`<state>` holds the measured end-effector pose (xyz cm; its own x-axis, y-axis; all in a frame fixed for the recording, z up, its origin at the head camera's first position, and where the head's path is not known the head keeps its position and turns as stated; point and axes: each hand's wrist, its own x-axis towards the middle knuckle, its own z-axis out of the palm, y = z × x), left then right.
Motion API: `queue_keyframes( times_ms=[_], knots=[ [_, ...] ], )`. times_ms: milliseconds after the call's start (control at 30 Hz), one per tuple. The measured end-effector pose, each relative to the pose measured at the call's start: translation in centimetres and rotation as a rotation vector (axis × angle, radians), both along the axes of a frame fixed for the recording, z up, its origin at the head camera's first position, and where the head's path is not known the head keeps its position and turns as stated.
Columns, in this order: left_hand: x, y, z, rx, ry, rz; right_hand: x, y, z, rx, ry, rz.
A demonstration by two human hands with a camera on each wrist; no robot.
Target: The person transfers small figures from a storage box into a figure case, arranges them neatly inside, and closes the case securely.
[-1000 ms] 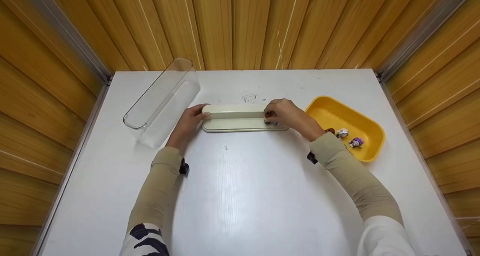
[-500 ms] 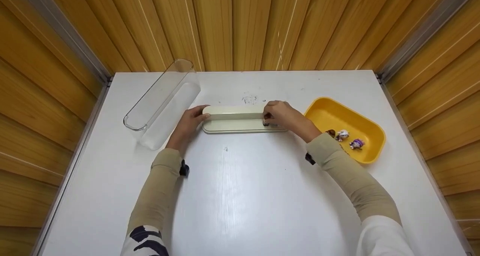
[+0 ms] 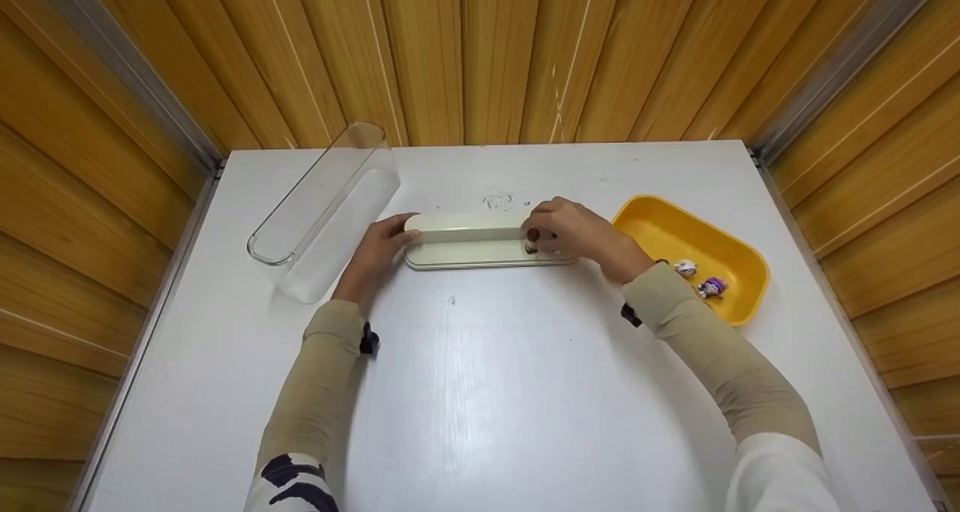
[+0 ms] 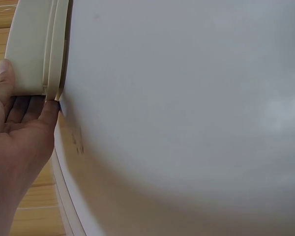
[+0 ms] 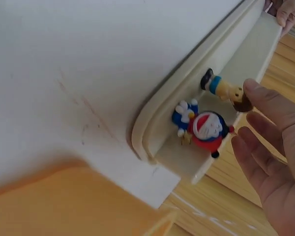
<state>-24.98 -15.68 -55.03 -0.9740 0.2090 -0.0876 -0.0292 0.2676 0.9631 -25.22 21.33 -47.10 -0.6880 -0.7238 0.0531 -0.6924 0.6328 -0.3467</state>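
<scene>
A long cream tray (image 3: 465,253) with a raised back wall lies mid-table in the head view. My left hand (image 3: 379,244) grips its left end, thumb on the pale surface and fingertips under the rim (image 4: 54,54). At the other end, my right hand (image 3: 574,231) pinches a small brown-haired figurine (image 5: 223,90) by its head. Its dark shoes point at the tray's rim in the right wrist view. Right beside it, a blue, white and red cat-like figurine (image 5: 206,129) sits in the tray's rounded end, mostly hidden by my hand in the head view.
A yellow bin (image 3: 652,216) stands at the right with several figurines, among them a white-topped one (image 3: 685,267) and a purple-hatted one (image 3: 712,287). My right forearm overlaps its near edge. A clear oblong container (image 3: 330,197) lies at the back left, near wooden walls (image 3: 495,55).
My right hand has shifted slightly, and the brown head of the figurine now shows between its fingers. My left hand keeps its hold on the tray's left end.
</scene>
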Motion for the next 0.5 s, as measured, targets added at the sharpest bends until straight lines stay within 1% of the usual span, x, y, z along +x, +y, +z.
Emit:
queue_keyframes(
  times_ms=[67, 167, 300, 400, 500],
  knots=[
    [0.0, 0.1, -0.2, 0.006, -0.01, 0.004, 0.2, 0.9, 0.6, 0.008, -0.011, -0.01],
    [0.0, 0.1, -0.3, 0.014, -0.017, 0.009, 0.3, 2.6, 1.7, 0.055, -0.008, -0.034],
    [-0.1, -0.1, -0.3, 0.014, -0.012, 0.007, 0.7, 5.7, 3.2, 0.115, -0.022, -0.098],
    [0.0, -0.1, -0.1, 0.007, -0.012, 0.005, 1.0, 8.2, 4.0, 0.152, -0.057, -0.156],
    [0.0, -0.1, -0.1, 0.006, -0.004, -0.005, 1.3, 10.6, 4.6, 0.184, -0.082, -0.183]
  ],
)
